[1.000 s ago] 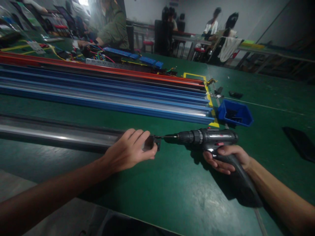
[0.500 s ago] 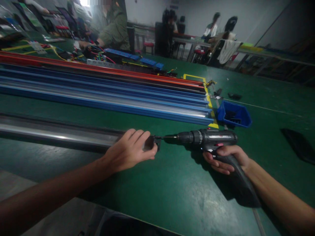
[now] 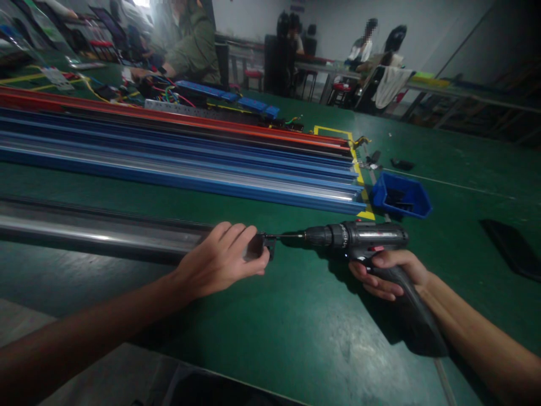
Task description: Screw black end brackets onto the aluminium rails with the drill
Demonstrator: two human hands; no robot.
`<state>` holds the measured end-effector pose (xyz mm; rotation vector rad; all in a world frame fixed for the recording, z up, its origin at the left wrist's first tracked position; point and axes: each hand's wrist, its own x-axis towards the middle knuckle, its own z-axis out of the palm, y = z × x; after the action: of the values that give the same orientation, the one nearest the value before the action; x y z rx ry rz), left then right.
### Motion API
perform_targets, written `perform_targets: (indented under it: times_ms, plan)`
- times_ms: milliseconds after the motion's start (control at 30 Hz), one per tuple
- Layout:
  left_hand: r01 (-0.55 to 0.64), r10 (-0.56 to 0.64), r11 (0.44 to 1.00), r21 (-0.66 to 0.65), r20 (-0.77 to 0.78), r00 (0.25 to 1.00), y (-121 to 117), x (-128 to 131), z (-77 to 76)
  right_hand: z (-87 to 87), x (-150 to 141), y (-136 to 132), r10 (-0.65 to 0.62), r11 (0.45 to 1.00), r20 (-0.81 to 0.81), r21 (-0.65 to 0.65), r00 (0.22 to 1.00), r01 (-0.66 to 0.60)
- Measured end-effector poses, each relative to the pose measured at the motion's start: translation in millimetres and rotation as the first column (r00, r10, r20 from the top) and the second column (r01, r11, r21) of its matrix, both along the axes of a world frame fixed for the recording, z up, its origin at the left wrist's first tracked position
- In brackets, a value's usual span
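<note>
My left hand (image 3: 226, 254) is wrapped over the right end of a long dark metal profile (image 3: 105, 231) lying on the green table. Its thumb presses a small black end piece (image 3: 269, 243) at the profile's tip. In my right hand (image 3: 391, 273) is a black cordless drill (image 3: 372, 237), fingers round the grip by the trigger. The drill lies level and points left. Its long thin bit (image 3: 289, 235) reaches the upper part of the end piece. Any screw at the bit's tip is too small to make out.
Beyond the profile lie several blue profiles (image 3: 181, 169) and an orange one (image 3: 203, 118). A blue bin (image 3: 401, 197) with dark parts stands behind the drill. At the right is a flat black object (image 3: 511, 248). Across the table, a person in a green sleeve (image 3: 196, 53) sits by wiring.
The view has shifted very slightly. Both hands, the drill and the profile keep practically the same positions.
</note>
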<state>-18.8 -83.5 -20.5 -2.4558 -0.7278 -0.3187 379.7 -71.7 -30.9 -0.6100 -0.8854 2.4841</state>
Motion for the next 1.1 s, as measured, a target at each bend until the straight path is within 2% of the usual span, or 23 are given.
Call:
perform_targets:
  times_ms: [633, 1100]
  plan:
    - [0.001, -0.001, 0.999, -0.032, 0.024, 1.000, -1.5, 0.4, -0.1, -0.3, 0.7, -0.8, 0.003, 1.000, -0.022, 0.014, 1.000, -0.002]
    - [0.003, -0.003, 1.000, -0.023, 0.015, 1.000, -1.3, 0.5, 1.5, -0.6, 2.5, -0.9, -0.010, 1.000, 0.041, 0.021, 0.999, 0.009]
